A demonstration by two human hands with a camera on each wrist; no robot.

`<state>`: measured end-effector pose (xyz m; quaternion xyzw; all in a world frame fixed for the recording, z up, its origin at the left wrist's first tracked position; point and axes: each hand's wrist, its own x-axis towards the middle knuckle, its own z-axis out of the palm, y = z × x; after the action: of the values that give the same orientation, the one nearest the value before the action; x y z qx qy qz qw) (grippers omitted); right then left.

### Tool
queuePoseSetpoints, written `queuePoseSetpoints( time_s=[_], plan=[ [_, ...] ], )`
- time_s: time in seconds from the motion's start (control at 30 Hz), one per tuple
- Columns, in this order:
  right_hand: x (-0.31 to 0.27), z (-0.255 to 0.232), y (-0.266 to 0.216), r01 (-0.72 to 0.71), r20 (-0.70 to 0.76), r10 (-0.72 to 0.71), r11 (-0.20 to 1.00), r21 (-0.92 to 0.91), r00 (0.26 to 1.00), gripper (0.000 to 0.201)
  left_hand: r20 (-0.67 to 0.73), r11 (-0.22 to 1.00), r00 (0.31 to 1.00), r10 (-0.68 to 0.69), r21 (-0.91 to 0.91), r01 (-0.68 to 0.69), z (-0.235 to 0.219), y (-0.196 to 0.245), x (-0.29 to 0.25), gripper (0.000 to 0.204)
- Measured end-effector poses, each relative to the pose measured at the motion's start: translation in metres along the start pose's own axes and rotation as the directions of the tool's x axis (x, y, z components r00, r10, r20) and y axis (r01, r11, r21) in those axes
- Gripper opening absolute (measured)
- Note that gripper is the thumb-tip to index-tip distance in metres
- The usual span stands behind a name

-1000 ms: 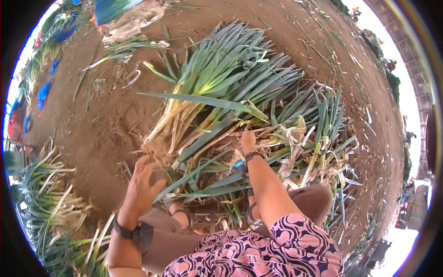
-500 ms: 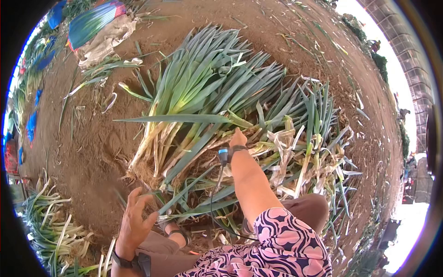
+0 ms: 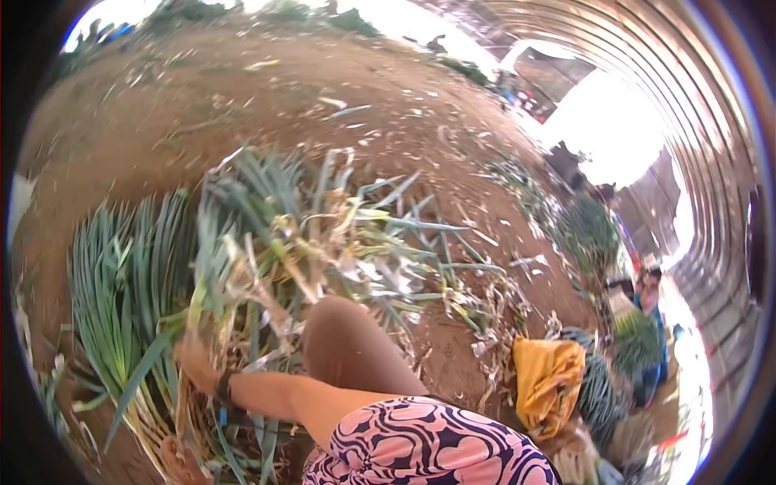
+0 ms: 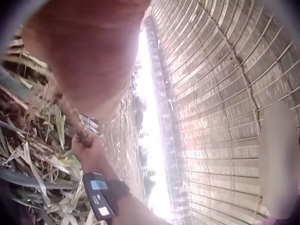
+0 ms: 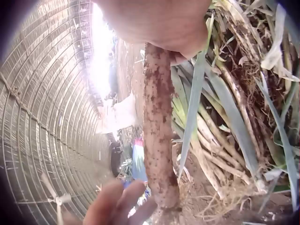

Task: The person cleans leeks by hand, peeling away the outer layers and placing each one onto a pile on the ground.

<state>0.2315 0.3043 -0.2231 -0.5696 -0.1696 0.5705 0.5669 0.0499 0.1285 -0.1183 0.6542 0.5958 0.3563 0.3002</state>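
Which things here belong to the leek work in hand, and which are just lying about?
In hand: soil-caked leek stalk, gripped by the right hand; left hand near its root end; leek pile.
Lying about: yellow bag; scattered leaf scraps on the dirt.

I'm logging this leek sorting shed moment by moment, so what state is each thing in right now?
Right hand: grips a dirty leek stalk.
Leek stalk: coated in soil, held at one end by the right hand.
Left hand: fingers straight, just beside the stalk's lower end; contact unclear.
Leek pile: lying on the ground, leaves fanned out.
Yellow bag: crumpled on the dirt.
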Motion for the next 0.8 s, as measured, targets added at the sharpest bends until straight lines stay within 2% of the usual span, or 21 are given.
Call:
queuePoseSetpoints(
  time_s=[0.03, 0.1, 0.13, 0.23, 0.27, 0.3, 0.33, 0.37, 0.4, 0.43, 0.47, 0.5, 0.53, 0.6, 0.63, 0.67, 0.7, 0.73, 0.8],
  plan=[
    [-0.022, 0.003, -0.004, 0.041, -0.053, -0.042, 0.999, -0.029, 0.998, 0.045, 0.079, 0.998, 0.994, 0.069, -0.005, -0.069, 0.010, -0.017, 0.004, 0.044],
    [-0.052, -0.006, -0.007, -0.052, -0.097, 0.025, 0.957, -0.284, 0.995, 0.047, 0.225, 0.984, 0.958, 0.178, -0.013, -0.180, 0.027, -0.030, 0.012, 0.046],
    [-0.061, -0.014, -0.008, -0.140, -0.087, 0.119, 0.946, -0.293, 0.989, 0.046, 0.209, 0.942, 0.943, -0.258, -0.161, 0.294, 0.038, -0.005, 0.018, 0.036],
    [-0.087, -0.040, -0.024, -0.326, 0.027, 0.344, 0.909, -0.260, 0.939, 0.047, 0.481, 0.822, 0.776, -0.408, -0.176, 0.542, 0.047, 0.007, 0.021, 0.017],
    [-0.089, -0.057, -0.033, -0.341, 0.120, 0.369, 0.918, -0.202, 0.922, 0.047, 0.450, 0.805, 0.801, -0.395, -0.252, 0.538, 0.060, 0.007, 0.015, 0.022],
    [-0.087, -0.071, -0.040, -0.362, 0.214, 0.388, 0.920, -0.150, 0.897, 0.048, 0.463, 0.884, 0.832, -0.305, -0.187, 0.428, 0.058, 0.021, 0.009, 0.022],
    [-0.074, -0.083, -0.035, -0.270, 0.292, 0.293, 0.956, -0.117, 0.910, 0.046, 0.481, 0.943, 0.850, -0.215, -0.123, 0.309, 0.052, 0.042, 0.003, 0.022],
    [-0.067, -0.086, -0.042, -0.301, 0.141, 0.309, 0.951, -0.075, 0.941, 0.046, 0.503, 0.982, 0.855, -0.128, -0.057, 0.181, 0.046, 0.063, -0.002, 0.021],
    [-0.056, -0.092, -0.039, -0.281, 0.136, 0.285, 0.958, -0.052, 0.949, 0.044, 0.493, 0.981, 0.868, -0.053, 0.187, -0.046, 0.037, 0.081, -0.007, 0.018],
    [-0.040, -0.098, -0.034, -0.256, 0.166, 0.261, 0.965, -0.053, 0.951, 0.042, 0.525, 0.918, 0.843, -0.119, 0.383, -0.108, 0.025, 0.126, -0.018, 0.021],
    [-0.018, -0.102, -0.018, -0.223, 0.212, 0.231, 0.973, -0.060, 0.950, 0.041, 0.539, 0.811, 0.819, -0.196, 0.559, -0.174, 0.013, 0.187, -0.032, 0.024],
    [0.008, -0.105, 0.006, -0.155, 0.268, 0.173, 0.984, -0.089, 0.948, 0.039, 0.537, 0.666, 0.798, -0.274, 0.704, -0.245, 0.003, 0.224, -0.046, 0.028],
    [-0.009, -0.105, -0.021, -0.408, 0.141, 0.400, 0.913, 0.030, 0.906, 0.032, 0.537, 0.641, 0.818, -0.207, 0.706, -0.301, -0.005, 0.232, -0.058, 0.026],
    [-0.006, -0.096, -0.008, -0.406, 0.117, 0.394, 0.909, 0.096, 0.912, 0.034, 0.539, 0.581, 0.839, -0.074, 0.707, -0.403, -0.018, 0.240, -0.080, 0.022],
    [-0.004, -0.093, -0.003, -0.403, 0.103, 0.392, 0.907, 0.126, 0.914, 0.035, 0.531, 0.549, 0.845, -0.065, 0.726, -0.414, -0.026, 0.253, -0.091, 0.023],
    [-0.021, -0.081, -0.012, -0.449, 0.197, 0.404, 0.828, 0.336, 0.893, 0.038, 0.524, 0.518, 0.850, -0.056, 0.743, -0.424, -0.035, 0.269, -0.101, 0.024],
    [-0.038, -0.075, -0.020, -0.322, 0.265, 0.250, 0.906, 0.275, 0.931, 0.040, 0.518, 0.488, 0.854, -0.047, 0.758, -0.432, -0.041, 0.279, -0.110, 0.025],
    [-0.049, -0.069, -0.022, -0.172, 0.325, 0.088, 0.955, 0.240, 0.941, 0.043, 0.463, 0.518, 0.886, -0.001, 0.758, -0.395, -0.043, 0.283, -0.117, 0.026],
    [-0.070, -0.021, -0.042, -0.064, 0.256, -0.010, 0.958, 0.279, 0.967, 0.047, 0.351, 0.574, 0.933, 0.075, 0.750, -0.329, -0.051, 0.287, -0.132, 0.027]
  ],
)
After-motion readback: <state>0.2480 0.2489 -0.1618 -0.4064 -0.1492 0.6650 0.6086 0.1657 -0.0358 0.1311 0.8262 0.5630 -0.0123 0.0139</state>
